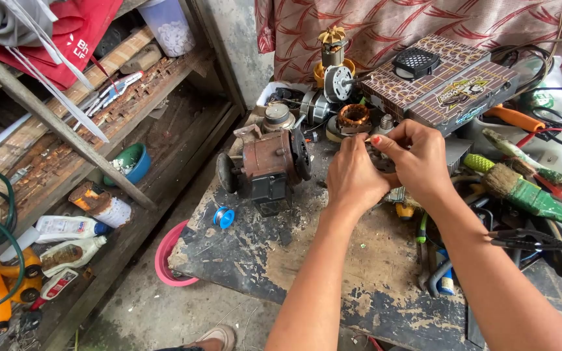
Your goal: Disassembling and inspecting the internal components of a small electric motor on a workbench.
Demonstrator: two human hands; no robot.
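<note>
Over a worn, paint-flaked workbench (281, 253), my left hand (352, 175) and my right hand (417, 159) meet. Both pinch a small dark metal part (380, 158), mostly hidden between the fingers. Just behind the hands sits a copper-wound stator coil (354, 117). A rusty brown motor housing (269, 162) stands to the left of my left hand. Further back a motor armature (334, 65) stands upright.
A patterned brown box (443, 84) lies at the back right. Green-handled brushes (528, 192), orange pliers (515, 118) and cables crowd the right. A blue solder spool (224, 217) lies on the bench. Rusty shelves (99, 130) with bottles (66, 227) stand left; a pink bowl (164, 260) sits below.
</note>
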